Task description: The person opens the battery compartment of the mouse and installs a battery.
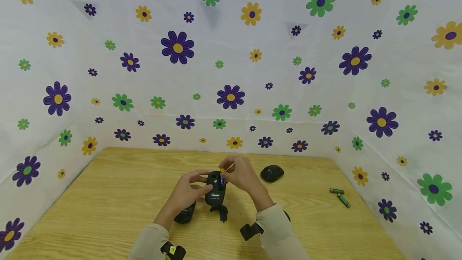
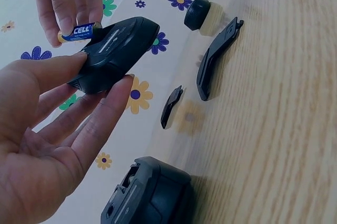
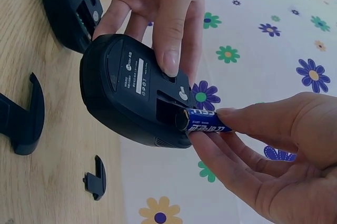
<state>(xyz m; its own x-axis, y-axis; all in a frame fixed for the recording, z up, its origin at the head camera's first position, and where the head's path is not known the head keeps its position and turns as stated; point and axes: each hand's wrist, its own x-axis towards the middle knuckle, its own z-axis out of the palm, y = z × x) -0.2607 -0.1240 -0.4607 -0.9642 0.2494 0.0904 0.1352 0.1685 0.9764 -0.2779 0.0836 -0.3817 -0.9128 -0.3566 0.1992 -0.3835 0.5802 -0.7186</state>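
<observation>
My left hand [image 1: 187, 189] grips a black computer mouse [image 1: 215, 196], raised above the table with its labelled underside showing. A battery slot in that underside is uncovered. My right hand [image 1: 240, 173] pinches a blue battery [image 3: 202, 120] between thumb and fingers. One end of the battery sits at the mouth of the slot in the right wrist view; whether it touches the contacts is hidden. In the left wrist view, the left thumb and fingers hold the mouse from opposite sides. A second black mouse [image 3: 71, 8] lies underside up by the left hand, its battery bay uncovered.
Black battery covers [image 2: 218, 58] lie on the wooden table [image 1: 108, 196]; a smaller-looking cover [image 2: 171, 107] lies beside them. Another black mouse [image 1: 272, 173] stands behind the right hand. Two green batteries [image 1: 337, 191] lie at the right. A flower-patterned sheet [image 1: 231, 75] encloses the back and sides.
</observation>
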